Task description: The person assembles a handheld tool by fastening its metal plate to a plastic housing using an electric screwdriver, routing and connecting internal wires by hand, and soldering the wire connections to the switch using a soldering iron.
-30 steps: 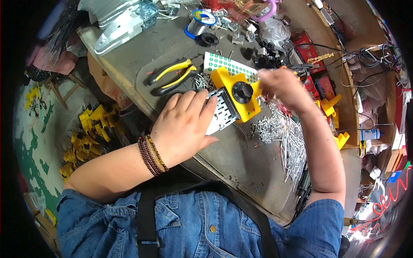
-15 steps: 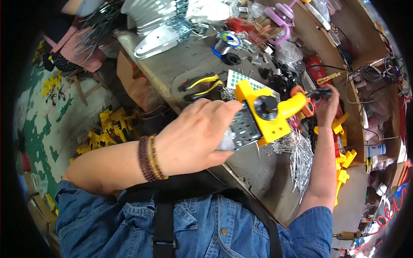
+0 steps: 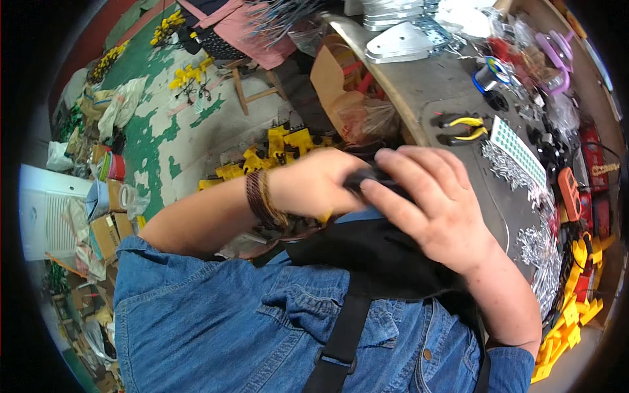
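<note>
Since a moment ago the right hand [image 3: 432, 203] has swung in from the right side of the table [image 3: 416, 82] to meet the left hand [image 3: 314, 183], and the view has turned leftward; the yellow box-shaped housing with a black knob, held up by the left hand then, I can't make out now. From here I see a blurred, dark, smooth-looking object [image 3: 359, 178] between the two hands, at the table's near left edge, partly covered by their fingers. The left hand is curled beside it and the right one's bent fingers lie over it, but I can't tell which grips it. Farther right on the table lie pliers with yellow-and-black handles [image 3: 464, 129], a white sheet with rows of green dots [image 3: 521, 150] and small silvery screws [image 3: 503, 167], with a blue-rimmed spool of silver wire [image 3: 491, 77] beyond. At the far right sits an orange handheld meter [image 3: 570, 193]. Left, on the floor, yellow plastic parts [image 3: 288, 144] are heaped.
</note>
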